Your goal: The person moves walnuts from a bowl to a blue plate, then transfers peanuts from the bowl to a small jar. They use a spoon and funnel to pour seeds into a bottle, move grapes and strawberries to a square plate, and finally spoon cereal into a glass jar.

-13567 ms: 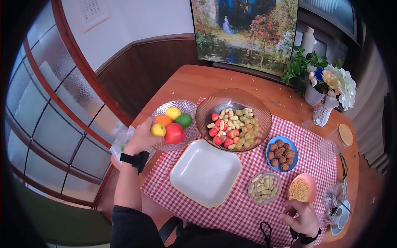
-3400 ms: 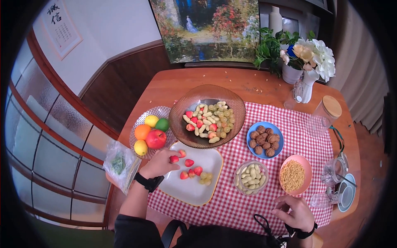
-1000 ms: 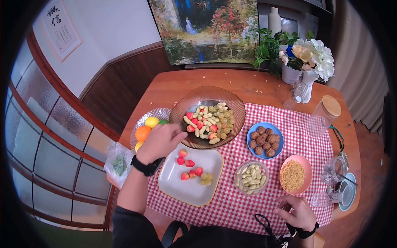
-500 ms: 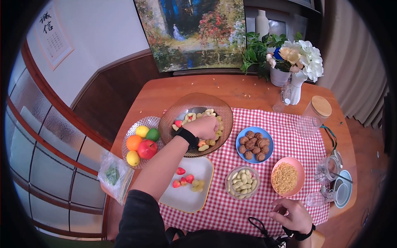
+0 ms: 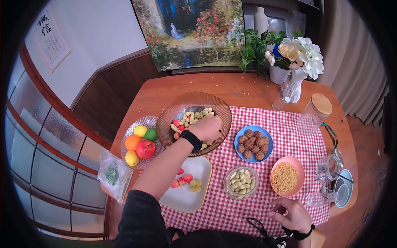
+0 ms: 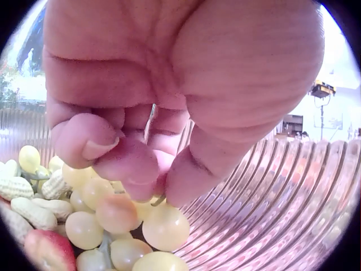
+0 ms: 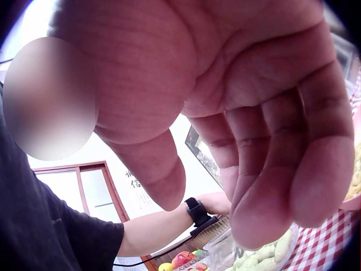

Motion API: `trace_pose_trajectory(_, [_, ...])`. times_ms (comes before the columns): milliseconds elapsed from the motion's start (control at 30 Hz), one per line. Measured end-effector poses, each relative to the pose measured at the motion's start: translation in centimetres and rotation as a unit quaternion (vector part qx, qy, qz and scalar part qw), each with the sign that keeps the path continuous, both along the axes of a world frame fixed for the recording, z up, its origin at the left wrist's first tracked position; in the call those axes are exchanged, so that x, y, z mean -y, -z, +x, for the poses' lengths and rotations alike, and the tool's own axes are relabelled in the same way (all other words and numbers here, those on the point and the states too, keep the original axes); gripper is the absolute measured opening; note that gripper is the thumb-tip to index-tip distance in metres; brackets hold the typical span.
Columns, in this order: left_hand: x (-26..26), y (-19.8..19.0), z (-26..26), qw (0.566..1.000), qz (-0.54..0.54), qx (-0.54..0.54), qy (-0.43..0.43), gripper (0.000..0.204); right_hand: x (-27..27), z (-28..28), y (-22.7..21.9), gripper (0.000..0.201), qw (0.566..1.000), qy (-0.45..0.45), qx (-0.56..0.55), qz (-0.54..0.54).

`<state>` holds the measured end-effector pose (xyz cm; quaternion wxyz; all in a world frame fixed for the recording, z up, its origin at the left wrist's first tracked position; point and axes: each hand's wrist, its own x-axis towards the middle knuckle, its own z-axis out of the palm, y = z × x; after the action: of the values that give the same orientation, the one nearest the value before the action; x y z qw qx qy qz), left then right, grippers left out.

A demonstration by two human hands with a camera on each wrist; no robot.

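In the head view, the left hand is now down inside the big brown bowl of ribbed glass. A second ago it was up in the air by the round clear glass plate of fruit. The square white dish with a yellow edge holds small red fruits and a few round yellow-green grapes. The arm hides part of it. So the work seems to have gone from the dish to the bowl.

In the left wrist view, the thumb and fingers pinch the top of one grape, maybe by its stem. It sits with a bunch of grapes in the bowl, beside some tan peanuts in shells.

In the right wrist view, the right hand holds nothing. Its fingers are loose and a bit bent, near the clear plastic tub of peanuts. It has stayed in the same place, so just the left hand seems to be working.
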<state>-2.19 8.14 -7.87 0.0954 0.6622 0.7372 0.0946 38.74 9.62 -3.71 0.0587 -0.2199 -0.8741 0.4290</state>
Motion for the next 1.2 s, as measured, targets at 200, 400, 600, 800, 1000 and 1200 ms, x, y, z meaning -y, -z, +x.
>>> trace_pose_trajectory(200, [2.6,-6.0,0.3,0.981,0.065,0.165,-0.078,0.01,0.1,0.3,0.0,0.029,1.0,0.002,-0.003,0.003])
trace_pose_trajectory(400, [8.8,-7.5,1.1,0.859,0.101,0.497,-0.067,0.009,0.4,0.4,-0.2,0.029,1.0,-0.002,0.001,0.006])
trace_pose_trajectory(600, [15.5,-7.1,5.1,0.748,0.158,0.644,-0.044,0.004,0.7,-0.1,-0.3,0.028,1.0,-0.016,-0.005,0.007])
trace_pose_trajectory(800, [17.0,-7.0,9.3,0.73,0.132,0.671,0.002,0.008,1.3,-2.2,-1.0,0.026,0.996,-0.031,-0.08,-0.003])
trace_pose_trajectory(1000, [15.2,-6.4,13.9,0.776,0.156,0.604,0.092,0.006,2.4,-6.1,-1.5,0.041,0.972,-0.044,-0.178,-0.147])
trace_pose_trajectory(1200, [14.6,-5.2,15.0,0.798,0.199,0.566,0.058,0.011,3.9,-7.9,-1.1,0.049,0.923,-0.08,-0.258,-0.273])
